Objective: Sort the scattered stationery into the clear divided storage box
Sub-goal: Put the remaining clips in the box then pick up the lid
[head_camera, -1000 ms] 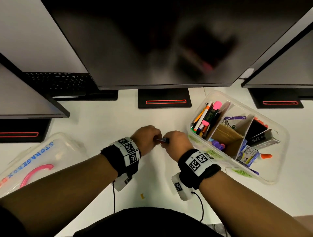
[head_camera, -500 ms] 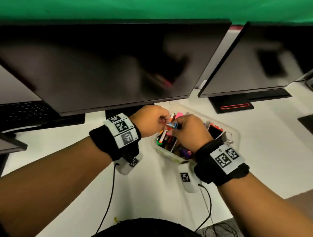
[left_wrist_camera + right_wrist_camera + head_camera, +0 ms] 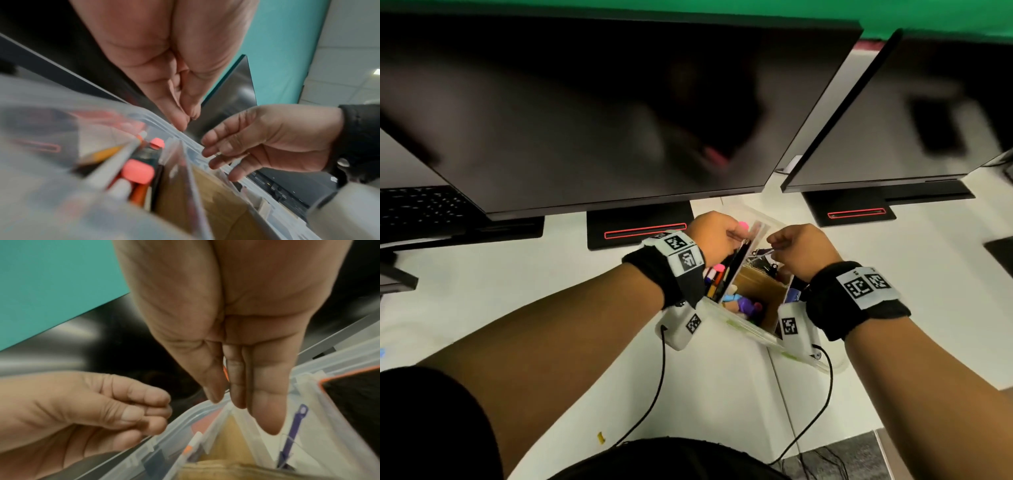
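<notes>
Far left there's a black keyboard (image 3: 417, 209) tucked under the screens, then two big glossy black monitors (image 3: 599, 113) side by side, each on a flat black base with a thin red stripe. Everything sits on a smooth white table (image 3: 524, 294).

Your left hand (image 3: 714, 236) hovers over the left end of the storage box (image 3: 748, 327), thumb and fingers pressed together at the tips. Can't tell from any view if there's actually something between them. That end compartment is packed with pens and markers (image 3: 135, 177) standing on end: a couple of chunky pink caps, an orange barrel, a yellow pencil. Too blurry to count them properly.

The box itself is clear, slightly frosted plastic with thin see-through dividers, sitting on the table right in front of the middle monitor base. The middle compartment has a brown cardboard liner (image 3: 760, 291) and some small purple and pink bits at its near end.

Your right hand (image 3: 803, 251) is over the middle of the box, fingers straight and held close against the thumb, pinching something small and orange (image 3: 225, 374) with a fine wire poking out. Below it lies a slim purple tool (image 3: 293, 433). Two black wrist straps with white coded tags, one per arm.
</notes>
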A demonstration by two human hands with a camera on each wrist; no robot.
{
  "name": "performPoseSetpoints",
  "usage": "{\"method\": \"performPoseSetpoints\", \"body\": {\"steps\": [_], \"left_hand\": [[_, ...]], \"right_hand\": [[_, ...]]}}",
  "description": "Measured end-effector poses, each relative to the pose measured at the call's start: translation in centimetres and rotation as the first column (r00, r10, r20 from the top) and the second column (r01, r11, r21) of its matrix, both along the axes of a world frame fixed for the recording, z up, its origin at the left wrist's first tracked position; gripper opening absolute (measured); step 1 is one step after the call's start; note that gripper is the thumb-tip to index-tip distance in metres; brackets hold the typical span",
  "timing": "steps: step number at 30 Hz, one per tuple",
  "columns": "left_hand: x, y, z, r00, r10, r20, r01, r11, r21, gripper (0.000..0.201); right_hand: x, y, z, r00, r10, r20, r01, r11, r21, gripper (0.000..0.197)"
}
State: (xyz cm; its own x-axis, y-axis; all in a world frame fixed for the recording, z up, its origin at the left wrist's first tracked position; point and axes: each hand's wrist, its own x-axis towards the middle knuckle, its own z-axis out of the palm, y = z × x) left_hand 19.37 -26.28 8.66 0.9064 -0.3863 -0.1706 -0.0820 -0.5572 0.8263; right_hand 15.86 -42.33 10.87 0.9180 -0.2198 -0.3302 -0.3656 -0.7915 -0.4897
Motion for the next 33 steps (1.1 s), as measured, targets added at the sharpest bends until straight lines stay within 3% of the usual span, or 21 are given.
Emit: {"method": "performPoseSetpoints", "body": {"steps": [4, 6, 9, 11, 15, 18, 21, 28, 33], "left_hand": [[1.0, 5.0, -0.8, 0.989, 0.113, -0.094, -0.12, 0.99, -0.068, 0.018], [1.1, 8.1, -1.5, 0.985, 0.157, -0.076, -0.161, 0.986, -0.044, 0.014], [0.4, 12.7, -3.2, 0.996, 0.084, -0.016, -0.08, 0.982, 0.172, 0.012], [-0.9, 15.4, -4.4, 0.998, 0.015, -0.059, 0.007, 0.937, 0.35, 0.015], [-4.5, 18.4, -7.2, 0.982, -0.01, -0.191, 0.096, 0.891, 0.444, 0.024], [-6.7, 19.1, -9.3, 0.969, -0.081, -0.234, 0.187, 0.859, 0.477, 0.031], [-7.7, 19.3, -10.9, 0.96, -0.143, -0.242, 0.242, 0.857, 0.454, 0.029], [-8.1, 19.7, -12.1, 0.966, -0.15, -0.21, 0.239, 0.823, 0.515, 0.017], [-7.7, 19.4, -11.6, 0.957, -0.139, -0.253, 0.257, 0.807, 0.532, 0.015]], "right_hand": [[-0.4, 2.6, 0.7, 0.994, 0.029, 0.103, -0.038, 0.995, 0.095, 0.021], [-0.8, 5.2, 1.1, 0.989, 0.085, 0.12, -0.104, 0.982, 0.157, 0.016], [-1.6, 9.3, 0.6, 0.962, 0.249, 0.11, -0.263, 0.954, 0.144, 0.013], [-2.2, 12.0, -0.5, 0.918, 0.386, 0.096, -0.394, 0.916, 0.081, 0.017], [-3.7, 16.4, -4.0, 0.77, 0.633, -0.085, -0.638, 0.765, -0.084, 0.029], [-4.7, 18.5, -7.5, 0.661, 0.692, -0.292, -0.738, 0.669, -0.085, 0.035], [-5.4, 19.0, -10.3, 0.633, 0.673, -0.384, -0.755, 0.646, -0.112, 0.039], [-7.0, 18.4, -12.2, 0.614, 0.721, -0.322, -0.779, 0.619, -0.099, 0.058], [-6.9, 15.8, -12.0, 0.639, 0.706, -0.306, -0.747, 0.664, -0.025, 0.051]]}}
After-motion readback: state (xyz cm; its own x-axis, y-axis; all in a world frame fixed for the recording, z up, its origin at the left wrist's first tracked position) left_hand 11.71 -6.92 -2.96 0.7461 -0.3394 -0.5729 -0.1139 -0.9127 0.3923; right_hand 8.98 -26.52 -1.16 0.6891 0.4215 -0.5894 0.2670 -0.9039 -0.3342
